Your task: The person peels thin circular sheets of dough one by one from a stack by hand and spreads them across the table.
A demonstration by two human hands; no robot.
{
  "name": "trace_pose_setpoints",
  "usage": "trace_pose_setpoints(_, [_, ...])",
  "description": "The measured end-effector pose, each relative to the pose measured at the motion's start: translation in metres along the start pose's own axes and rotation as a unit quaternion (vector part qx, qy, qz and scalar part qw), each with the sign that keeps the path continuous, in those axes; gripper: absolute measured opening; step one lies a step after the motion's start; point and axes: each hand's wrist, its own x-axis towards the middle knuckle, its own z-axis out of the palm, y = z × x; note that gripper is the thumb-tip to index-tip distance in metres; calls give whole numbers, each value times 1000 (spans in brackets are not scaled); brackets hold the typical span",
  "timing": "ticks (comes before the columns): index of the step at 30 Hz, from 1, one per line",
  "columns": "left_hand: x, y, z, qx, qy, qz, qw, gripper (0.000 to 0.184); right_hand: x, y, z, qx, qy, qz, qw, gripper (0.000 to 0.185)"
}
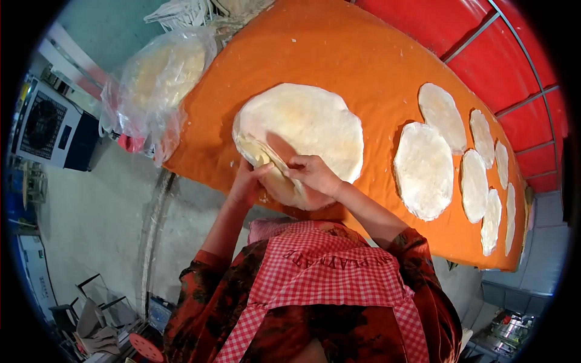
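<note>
A pile of large, round, pale flatbreads [302, 118] lies near the front edge of the orange cloth. At its near-left side, several thin layers are bent up and partly separated. My left hand [245, 183] grips the edge of these layers from below, with its thumb on top. Close beside it, my right hand [315, 174] pinches the raised flatbread edge between thumb and fingers. Some fingertips of both hands are hidden by the flatbread, so how many layers each hand holds cannot be made out.
More flatbreads [423, 172] are spread on the right of the orange cloth [272, 48]. A clear plastic bag [160, 81] with flatbreads inside sits at the left edge. Red panels [502, 66] border the far right. A white and dark box-shaped appliance [51, 127] stands at left.
</note>
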Motion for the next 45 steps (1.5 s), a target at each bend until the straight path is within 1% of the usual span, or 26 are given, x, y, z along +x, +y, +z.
trace_pose_setpoints(2, [3,-6,1,9,12,8,1000,78,3,-5,-3,15,-17,4,1000,22])
trace_pose_setpoints(4, [6,-10,2,10,28,17,999,73,4,-11,-7,27,-34,22,999,20])
trace_pose_setpoints(7, [4,-16,6,9,56,35,998,65,11,2,-12,20,-35,35,999,20])
trace_pose_setpoints(10, [3,-19,7,-15,90,31,995,63,16,-2,-24,-140,-2,55,989,21])
trace_pose_setpoints(12, [2,-22,5,-28,109,33,993,61,32,-10,-59,-218,49,14,975,22])
trace_pose_setpoints(13, [0,-25,2,-29,117,38,992,59,44,-16,-84,-255,74,-5,964,24])
trace_pose_setpoints(15, [-1,-32,-7,-40,130,43,990,55,66,-51,-171,-276,76,87,954,22])
trace_pose_setpoints(16, [0,-37,-14,-51,134,41,989,53,79,-56,-226,-324,98,71,938,22])
trace_pose_setpoints(17, [0,-40,-18,-63,139,39,988,51,84,-60,-289,-402,124,29,907,22])
trace_pose_setpoints(18, [-2,-41,-20,-93,124,26,988,50,85,-63,-353,-500,154,-19,852,23])
trace_pose_setpoints(19, [-5,-42,-22,-124,111,11,986,49,82,-63,-410,-578,207,-35,789,23])
trace_pose_setpoints(20, [-10,-45,-25,-156,98,-5,983,48,89,-43,-473,-622,312,22,717,23])
trace_pose_setpoints(22, [-15,-58,-42,-192,58,-20,980,54,46,-103,-441,-597,446,99,659,28])
trace_pose_setpoints(25, [-12,-64,-41,-205,5,-5,979,57,33,-93,-387,-604,464,-107,639,26])
trace_pose_setpoints(26, [-12,-64,-38,-203,-7,5,979,57,32,-79,-350,-527,417,-127,730,36])
trace_pose_setpoints(27, [-7,-66,-37,-163,-2,20,986,53,24,-86,-281,-442,369,-22,817,34])
trace_pose_setpoints(28, [0,-68,-36,-124,4,35,992,50,24,-44,-234,-253,244,-47,935,37])
trace_pose_setpoints(29, [-2,-55,-21,-132,-9,29,991,49,23,-72,-166,-318,76,25,945,44])
trace_pose_setpoints(30, [-4,-41,-7,-141,-23,22,989,48,15,-52,-132,-306,38,-30,951,50])
trace_pose_setpoints(32, [-2,-32,8,-126,19,0,992,51,0,-12,-63,-269,-46,-134,953,61])
trace_pose_setpoints(33, [-1,-29,11,-117,40,-11,992,52,3,-6,-36,-286,-36,-50,956,64])
trace_pose_setpoints(34, [-1,-26,12,-93,43,-27,994,56,6,-10,-25,-254,-22,-34,966,65])
trace_pose_setpoints(36, [0,-23,9,-82,29,-24,996,58,10,-19,-13,-190,11,-1,982,67])
trace_pose_setpoints(39, [-6,-13,25,-72,40,-22,996,59,10,-28,-18,-134,0,30,991,61])
trace_pose_setpoints(42, [-9,-4,40,-51,51,-24,997,60,17,-30,-14,-164,38,-28,985,56])
trace_pose_setpoints(45, [-3,-7,46,-18,42,-22,999,60,22,-62,-13,-268,43,33,962,50])
